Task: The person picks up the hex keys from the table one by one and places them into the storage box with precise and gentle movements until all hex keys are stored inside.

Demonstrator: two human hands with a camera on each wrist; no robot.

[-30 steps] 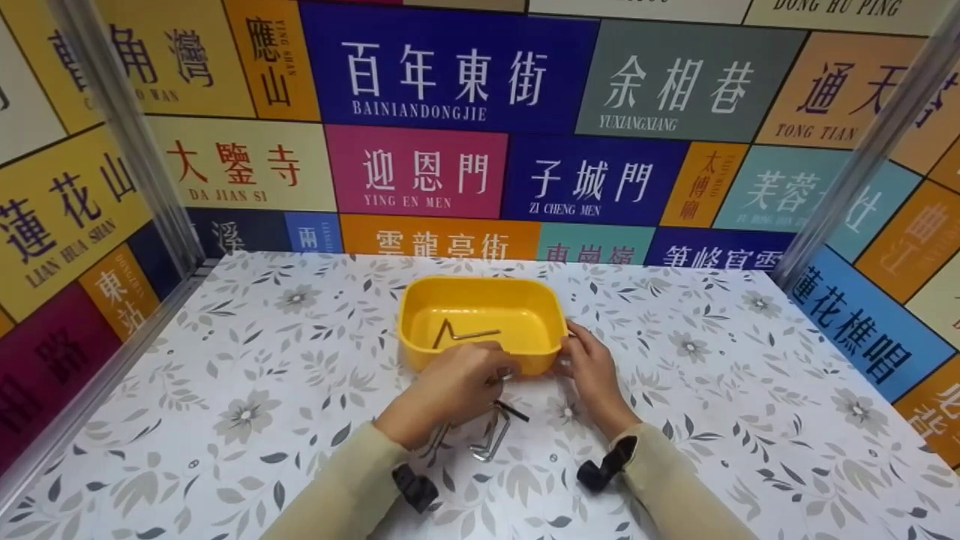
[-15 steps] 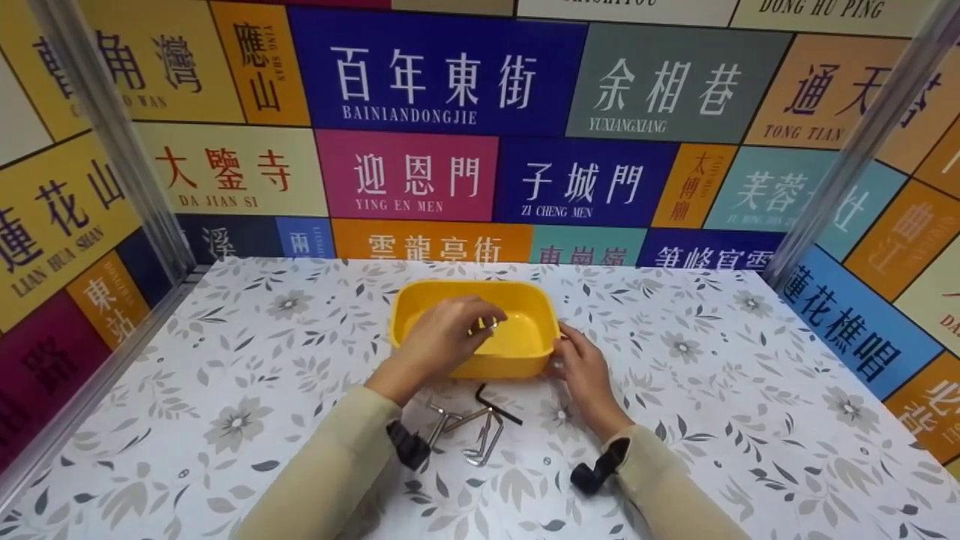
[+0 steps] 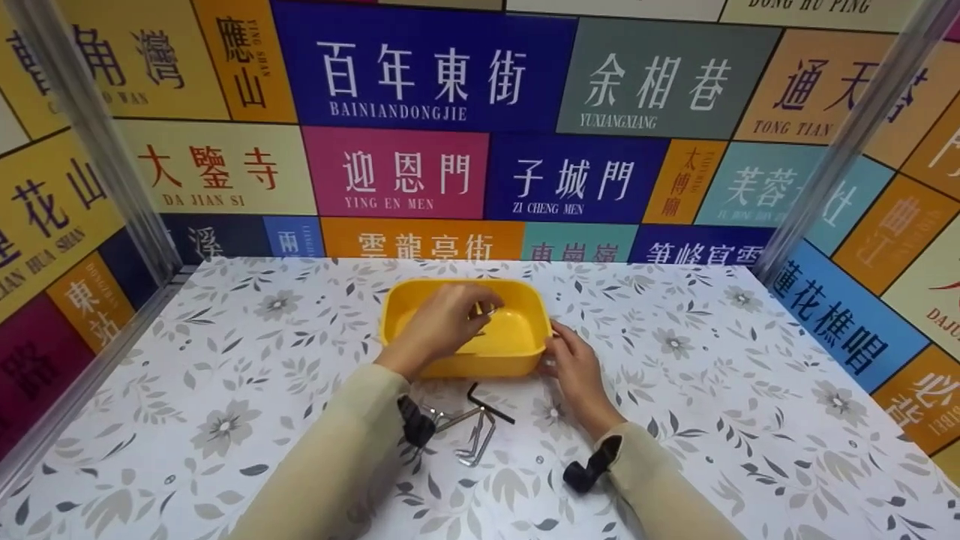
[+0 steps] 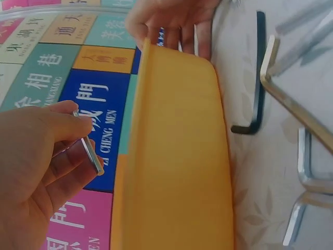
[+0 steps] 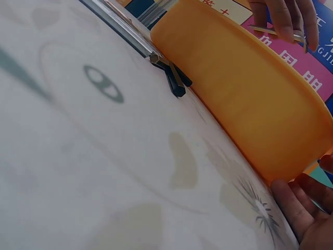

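Observation:
In the head view, my left hand (image 3: 448,319) is above a yellow plastic bin (image 3: 465,366), and its body hides the left part of the bin's inside. A short silver hex key (image 4: 89,148) is pinched between its thumb and fingers, as the left wrist view shows. My right hand (image 3: 576,367) grips the bin's right end, thumb near the rim and fingers against the wall. Just in front of the bin, a black L-shaped hex key (image 3: 491,405) lies on the table among several silver and bronze-toned hex keys (image 3: 480,442).
White floral cloth covers the table (image 3: 667,390). Behind it stands a wall of coloured sign panels (image 3: 435,176). Metal posts (image 3: 832,142) rise at the back corners. A black wrist camera (image 3: 416,421) on the left sleeve hangs over part of the loose keys.
From the bin's front rim, my left hand has moved up and over the bin. It hides the two hex keys seen inside earlier. My right hand stays at the bin's right end.

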